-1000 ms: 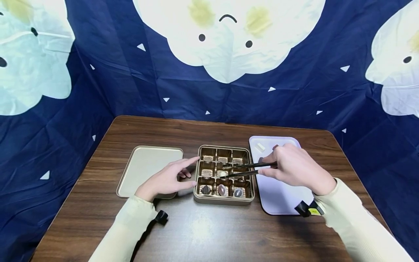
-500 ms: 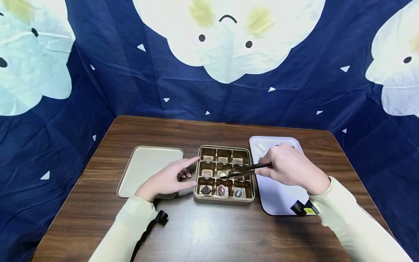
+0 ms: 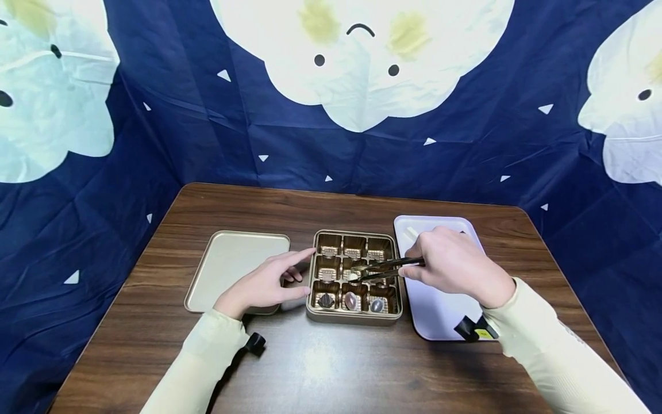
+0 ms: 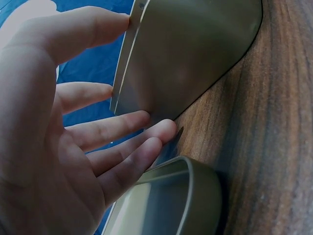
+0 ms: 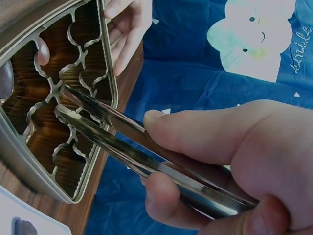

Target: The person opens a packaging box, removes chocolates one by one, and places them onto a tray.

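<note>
The box (image 3: 354,317) stands on the table (image 3: 336,374) between the lid (image 3: 238,264) on the left and the purple tray (image 3: 442,319) on the right. The right hand (image 3: 457,265), reaching in from the right over the tray, has thumb and fingers clamped on the tongs (image 5: 115,145). The tongs' tips stand slightly apart in the box's middle compartment, beside a pale piece (image 3: 353,276); whether they touch it, I cannot tell. The left hand (image 3: 265,282) has its fingers apart, with the tips of thumb and forefinger touching the box's left side and the palm partly over the lid. In the box's near row lie a dark piece (image 3: 325,300) at left, a pink piece (image 3: 351,300) in the middle and a grey piece (image 3: 377,305) at right. A white block (image 3: 411,232) lies at the tray's far left. Blue cloth (image 3: 289,138) hangs beyond the table.
</note>
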`<action>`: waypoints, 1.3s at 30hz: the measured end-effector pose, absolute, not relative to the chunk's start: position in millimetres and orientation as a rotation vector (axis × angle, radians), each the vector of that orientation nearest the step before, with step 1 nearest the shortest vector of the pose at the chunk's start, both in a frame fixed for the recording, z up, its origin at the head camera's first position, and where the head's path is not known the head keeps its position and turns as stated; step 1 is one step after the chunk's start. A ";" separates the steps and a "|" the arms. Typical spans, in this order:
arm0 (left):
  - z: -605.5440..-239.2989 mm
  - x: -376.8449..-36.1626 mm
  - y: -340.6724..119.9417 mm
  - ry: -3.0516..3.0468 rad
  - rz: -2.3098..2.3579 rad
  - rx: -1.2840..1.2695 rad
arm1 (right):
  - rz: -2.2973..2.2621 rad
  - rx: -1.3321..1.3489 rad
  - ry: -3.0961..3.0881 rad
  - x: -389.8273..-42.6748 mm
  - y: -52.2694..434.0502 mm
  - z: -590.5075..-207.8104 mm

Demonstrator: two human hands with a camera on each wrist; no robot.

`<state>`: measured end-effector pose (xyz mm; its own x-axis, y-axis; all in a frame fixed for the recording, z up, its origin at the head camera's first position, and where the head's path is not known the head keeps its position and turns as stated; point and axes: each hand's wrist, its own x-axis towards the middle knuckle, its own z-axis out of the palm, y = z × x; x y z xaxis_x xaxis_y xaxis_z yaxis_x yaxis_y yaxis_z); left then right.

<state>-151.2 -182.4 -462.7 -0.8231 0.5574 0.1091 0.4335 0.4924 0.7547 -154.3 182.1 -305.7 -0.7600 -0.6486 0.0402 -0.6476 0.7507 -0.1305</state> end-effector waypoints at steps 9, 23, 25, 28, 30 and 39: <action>-462.9 -151.7 -183.1 2.580 1.240 0.870 | -0.216 -1.122 2.950 -152.1 180.8 -305.7; -462.3 -151.2 -182.8 2.580 1.237 0.858 | -0.138 -1.110 2.919 -154.5 173.0 -297.3; -462.3 -151.3 -182.7 2.578 1.240 0.858 | -0.129 -1.082 2.917 -153.6 171.8 -296.5; -462.1 -151.4 -182.5 2.579 1.238 0.860 | -0.143 -1.072 2.919 -152.4 171.8 -296.3; -461.8 -151.5 -182.4 2.580 1.240 0.861 | -0.158 -1.085 2.922 -152.1 172.8 -297.3; -462.1 -151.7 -182.8 2.579 1.243 0.861 | -0.274 -1.096 2.929 -151.5 184.7 -306.5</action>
